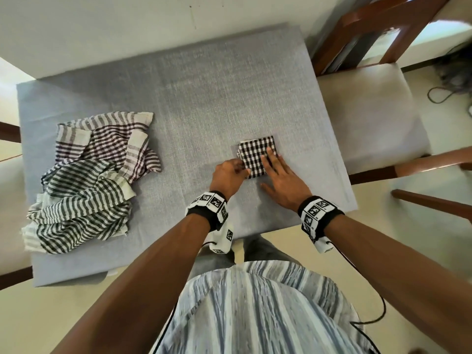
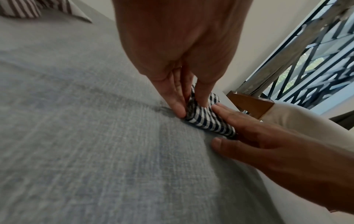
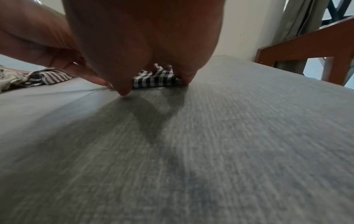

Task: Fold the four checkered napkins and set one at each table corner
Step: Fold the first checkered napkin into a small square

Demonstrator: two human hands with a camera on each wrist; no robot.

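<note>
Black-white checked napkin [image 1: 257, 154], folded small, flat square.

Head view: high, looking steeply down on the whole bench [image 1: 194, 80], both forearms entering from the bottom edge and a chair [image 1: 362, 103] off the right side. Left wrist view: very close and low, just above the bench cloth, facing along the left hand [image 2: 172, 53] toward the far right corner and a window grille [image 2: 314, 63]. Right wrist view: also skimming the cloth, facing along the right hand [image 3: 145, 42] toward the wall. All three share the folded checkered napkin [image 1: 256, 154] and both hands; each wrist view also catches the unfolded napkin pile [image 1: 94, 175].
</note>
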